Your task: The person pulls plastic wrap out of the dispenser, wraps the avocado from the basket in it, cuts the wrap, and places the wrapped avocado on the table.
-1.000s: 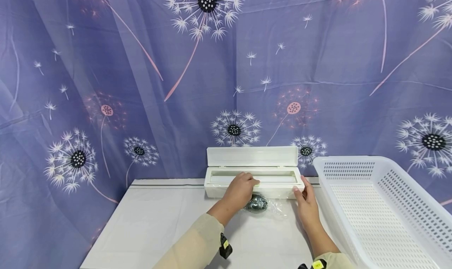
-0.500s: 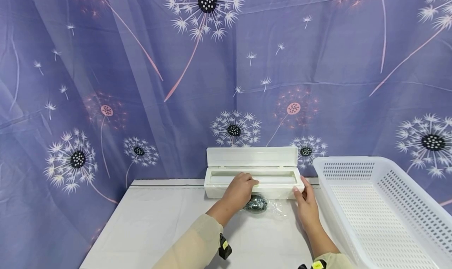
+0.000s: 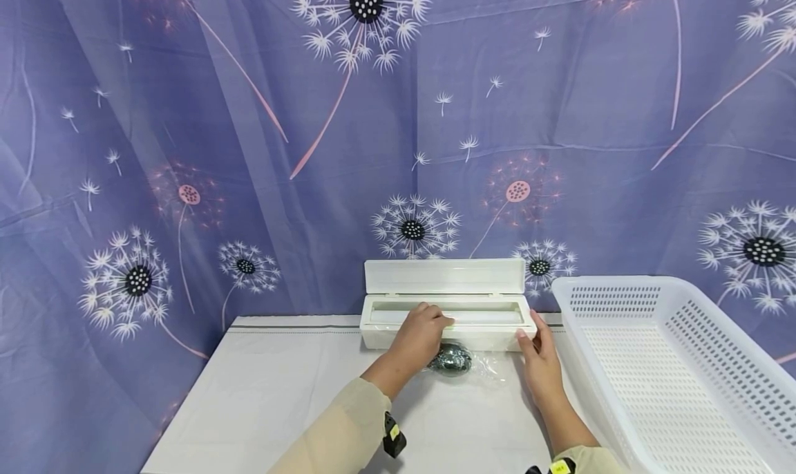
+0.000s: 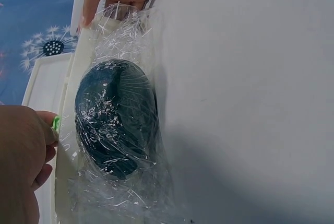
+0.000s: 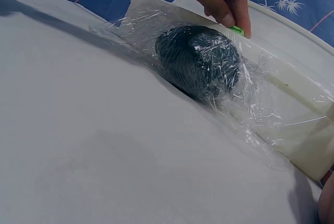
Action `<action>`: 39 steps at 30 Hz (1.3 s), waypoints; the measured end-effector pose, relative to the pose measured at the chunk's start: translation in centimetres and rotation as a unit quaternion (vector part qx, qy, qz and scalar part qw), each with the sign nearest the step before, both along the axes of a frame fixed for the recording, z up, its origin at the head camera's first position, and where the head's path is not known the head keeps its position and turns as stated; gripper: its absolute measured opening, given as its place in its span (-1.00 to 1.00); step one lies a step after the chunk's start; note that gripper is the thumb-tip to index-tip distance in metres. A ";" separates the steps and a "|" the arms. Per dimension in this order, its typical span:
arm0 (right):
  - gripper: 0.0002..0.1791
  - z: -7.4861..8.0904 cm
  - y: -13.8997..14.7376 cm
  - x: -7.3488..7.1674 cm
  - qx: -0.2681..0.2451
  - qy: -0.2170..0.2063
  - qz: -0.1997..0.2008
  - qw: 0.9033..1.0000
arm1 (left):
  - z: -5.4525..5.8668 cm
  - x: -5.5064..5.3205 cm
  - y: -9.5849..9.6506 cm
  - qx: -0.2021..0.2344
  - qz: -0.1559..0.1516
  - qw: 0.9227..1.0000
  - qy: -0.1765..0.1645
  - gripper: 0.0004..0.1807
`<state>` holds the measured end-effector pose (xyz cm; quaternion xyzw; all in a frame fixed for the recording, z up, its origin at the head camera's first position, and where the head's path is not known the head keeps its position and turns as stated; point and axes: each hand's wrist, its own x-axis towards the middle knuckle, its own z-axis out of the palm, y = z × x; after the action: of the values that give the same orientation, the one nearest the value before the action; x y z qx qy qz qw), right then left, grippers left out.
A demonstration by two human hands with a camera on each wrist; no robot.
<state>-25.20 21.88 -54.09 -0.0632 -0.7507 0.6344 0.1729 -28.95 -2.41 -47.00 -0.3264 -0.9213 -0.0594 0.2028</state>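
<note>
A white cling film dispenser (image 3: 379, 337) stands at the back of the table with its lid raised and a white roll (image 3: 485, 316) inside. My left hand (image 3: 415, 339) pinches a small green slide cutter (image 4: 56, 123) on the front rim, which also shows in the right wrist view. My right hand (image 3: 542, 363) grips the dispenser's right end, thumb in front and fingers round the side. Against the dispenser's front lies a dark green oval item (image 4: 116, 119), covered in wrinkled clear film (image 5: 255, 114); its kind is unclear.
A white perforated plastic basket (image 3: 600, 391) stands on the right, close to my right forearm. A white cloth (image 3: 267, 391) covers the table. Behind it hangs a purple curtain (image 3: 323, 218) with dandelion prints, close behind the raised lid.
My left hand has shifted very slightly to the left along the dispenser's front rim. The right hand, the dispenser and the wrapped item look unmoved.
</note>
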 end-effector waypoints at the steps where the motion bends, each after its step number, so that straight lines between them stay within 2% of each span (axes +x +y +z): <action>1: -0.34 0.0 0.0 0.0 -0.001 -0.001 0.000 1.000 | 0.0 0.0 0.0 0.000 0.000 1.000 0.000 -0.63; 12: -0.34 0.0 0.0 0.0 0.002 0.000 0.002 1.000 | -0.2 0.0 -0.2 0.002 -0.002 1.000 0.011 -0.64; 27: -0.32 -0.1 0.0 0.0 -0.005 0.001 0.005 1.000 | 0.0 0.2 -0.7 -0.007 0.004 1.000 -0.001 -0.61; 39: -0.33 0.0 0.1 0.0 -0.004 -0.003 0.010 1.000 | -0.1 0.2 -1.6 0.009 0.000 1.000 0.012 -0.62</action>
<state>-25.18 21.94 -54.09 -0.0587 -0.7491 0.6392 0.1638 -28.76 -3.99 -47.08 -0.3255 -0.9182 -0.0635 0.2167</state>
